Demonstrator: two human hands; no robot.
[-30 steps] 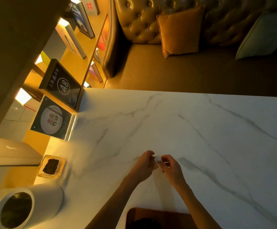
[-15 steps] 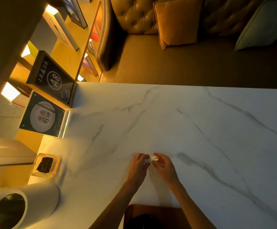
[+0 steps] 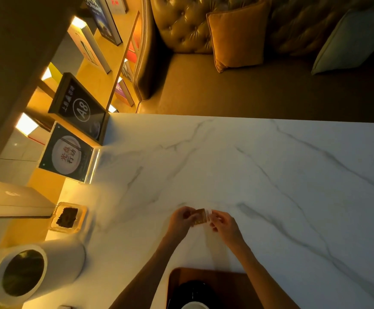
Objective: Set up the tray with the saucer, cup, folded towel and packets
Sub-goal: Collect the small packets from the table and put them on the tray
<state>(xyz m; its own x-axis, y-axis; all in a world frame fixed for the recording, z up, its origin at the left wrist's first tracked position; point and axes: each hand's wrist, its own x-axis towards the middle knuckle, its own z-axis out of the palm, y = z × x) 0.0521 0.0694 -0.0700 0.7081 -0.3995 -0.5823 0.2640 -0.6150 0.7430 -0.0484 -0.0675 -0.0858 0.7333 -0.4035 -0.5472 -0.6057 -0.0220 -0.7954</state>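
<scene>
Both hands are out over the white marble bench [image 3: 270, 175], close together. The left hand [image 3: 180, 221] and the right hand [image 3: 224, 224] each pinch one side of a small packet [image 3: 199, 217]. A second ago the packet looked like a thin pale strip between the fingers. Now it is turned so its flat face shows, and it looks golden brown in the warm light. It is held just above the bench, not lying on it. I think the person is looking at the packet or getting it straight before it goes on the tray.

The tray [image 3: 226, 279] is brown wood and sits at the near edge of the bench, between the two arms. A dark round saucer [image 3: 190, 291] lies on it, and the white rim of a cup [image 3: 193, 305] peeks in at the very bottom. I cannot see a folded towel. So the saucer and cup look done, and the packets are the step in hand.

There is writing on the signs at the left. A black sign [image 3: 79, 109] shows "A8" in a circle, with small signs beside it that I cannot read. The sign below it [image 3: 66, 153] shows a white plate with the red Chinese words 光盘行动. The print on the packet is too small to read.

A white tube-shaped pot [image 3: 36, 270] and a small glass dish [image 3: 67, 217] with something dark in it stand far to the left.
</scene>
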